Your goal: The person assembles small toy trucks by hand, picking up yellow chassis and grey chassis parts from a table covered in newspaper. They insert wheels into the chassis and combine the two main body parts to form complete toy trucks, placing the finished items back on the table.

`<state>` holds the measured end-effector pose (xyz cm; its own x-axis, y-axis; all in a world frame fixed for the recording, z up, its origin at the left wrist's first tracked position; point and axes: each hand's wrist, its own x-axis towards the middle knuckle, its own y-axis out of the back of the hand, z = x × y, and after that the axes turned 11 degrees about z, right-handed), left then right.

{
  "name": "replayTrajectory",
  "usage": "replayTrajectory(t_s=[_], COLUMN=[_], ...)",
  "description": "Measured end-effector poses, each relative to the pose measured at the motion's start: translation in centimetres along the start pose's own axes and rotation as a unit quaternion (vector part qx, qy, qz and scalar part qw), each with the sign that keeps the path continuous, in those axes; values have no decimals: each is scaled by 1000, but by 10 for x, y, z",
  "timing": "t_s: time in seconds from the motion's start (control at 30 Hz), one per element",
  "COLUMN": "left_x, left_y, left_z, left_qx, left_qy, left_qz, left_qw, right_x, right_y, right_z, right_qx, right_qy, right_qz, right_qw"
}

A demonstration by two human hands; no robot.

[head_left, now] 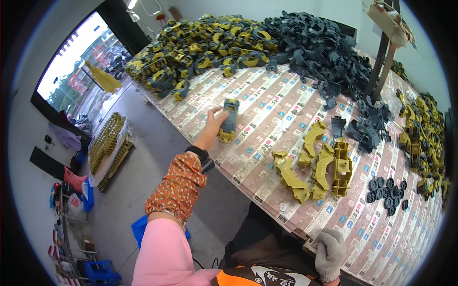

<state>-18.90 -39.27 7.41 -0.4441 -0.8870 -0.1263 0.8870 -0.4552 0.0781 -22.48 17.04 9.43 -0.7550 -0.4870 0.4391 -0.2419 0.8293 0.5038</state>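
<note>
My left hand [217,119] is bare and stretches out over the table's near left part. Its thumb and fingers grip the side of a toy car [229,121] with a dark grey body and yellow ends. My right hand [330,252], in a grey knitted glove, is curled closed at the table's front edge; whatever its fingers may enclose is hidden. Several yellow plastic car parts [342,169] lie between the hands, further onto the table. Right of them is a cluster of small black wheels [390,193]. Dark grey molded parts [365,133] lie just behind.
A large heap of yellow-and-grey toy cars [205,47] covers the table's far left. Beside it rises a pile of dark grey parts [319,47]. More yellow parts [424,138] are heaped at the right, past a dark upright post [381,66]. A wrapped stack [109,148] stands on the floor, left.
</note>
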Motion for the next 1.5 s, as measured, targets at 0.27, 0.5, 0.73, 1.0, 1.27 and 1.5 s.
replayTrajectory(t_s=[0.27, 0.5, 0.73, 1.0, 1.27, 1.5], left_x=[108, 271, 278, 105, -107, -232], left_y=[-12, -6, -23, -40, -1, 9], left_z=[-14, -72, -62, 6, 43, 38], left_qx=[-10, 115, 137, 158, 146, 112], left_qy=[-48, -190, -110, -133, -146, -144], left_qz=[-109, 106, 140, 132, -47, -178], left_qw=[993, 969, 974, 969, 977, 967], right_x=[6, 5, 2, 7, 109, 139], right_y=[9, 13, 9, 14, 15, -29], right_z=[18, 27, 21, 26, 19, 29], right_qx=[-37, -21, -58, 39, -89, -211], right_qy=[6, 4, 1, -47, -70, -164], right_qz=[-24, -51, -40, -29, 80, 17], right_qw=[999, 998, 998, 998, 990, 963])
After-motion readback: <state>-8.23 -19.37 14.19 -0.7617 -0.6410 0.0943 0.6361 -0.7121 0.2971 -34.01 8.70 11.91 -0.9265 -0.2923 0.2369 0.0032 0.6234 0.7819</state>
